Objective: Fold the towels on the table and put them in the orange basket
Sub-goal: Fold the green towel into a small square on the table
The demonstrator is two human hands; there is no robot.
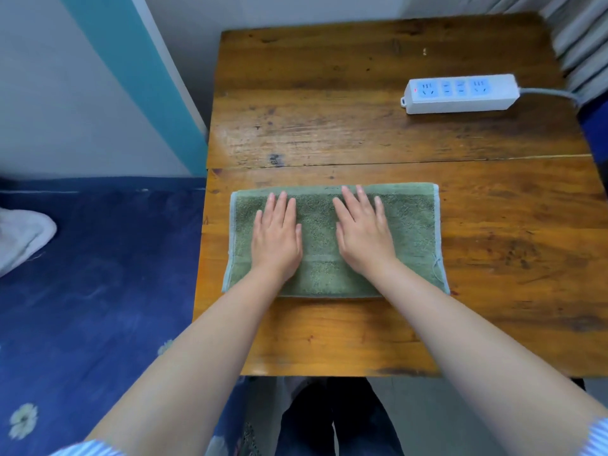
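Note:
A green towel lies flat on the wooden table, folded into a wide rectangle near the table's front half. Both my hands rest palm down on it, side by side. My left hand presses the left half, its fingers slightly apart and pointing away from me. My right hand presses the middle of the towel in the same way. Neither hand grips anything. No orange basket is in view.
A white power strip with a grey cable lies at the table's far right. A bed with a dark blue cover borders the table on the left; a white cloth lies on it. Pale fabric hangs at the far right.

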